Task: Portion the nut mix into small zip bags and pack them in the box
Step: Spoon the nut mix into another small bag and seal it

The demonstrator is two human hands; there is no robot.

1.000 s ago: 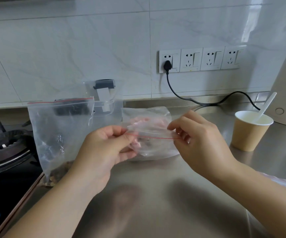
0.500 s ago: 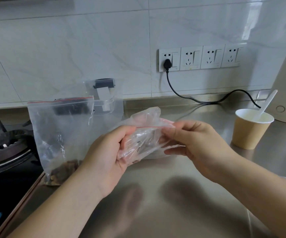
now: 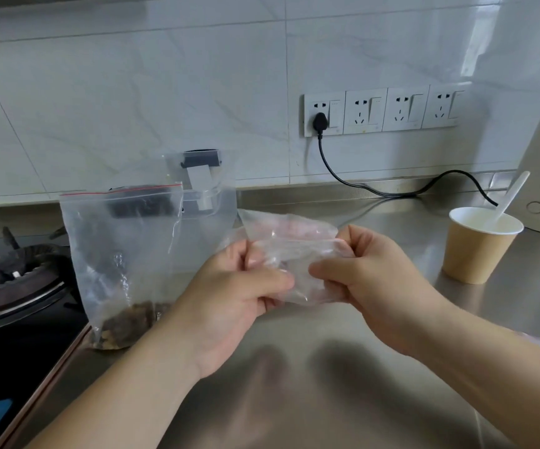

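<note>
Small zip bag (image 3: 289, 254) above steel counter (image 3: 326, 384)

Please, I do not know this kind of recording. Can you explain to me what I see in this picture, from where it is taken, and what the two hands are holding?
There is no machine here: a person wears a camera on the head, looking down at their own hands. The left hand and the right hand both pinch a small zip bag above a steel counter. To the left stands a large zip bag with nut mix at its bottom, beside a gas stove. To the right stands a paper cup with a white spoon in it. Behind are wall sockets, one with a black plug.
</note>
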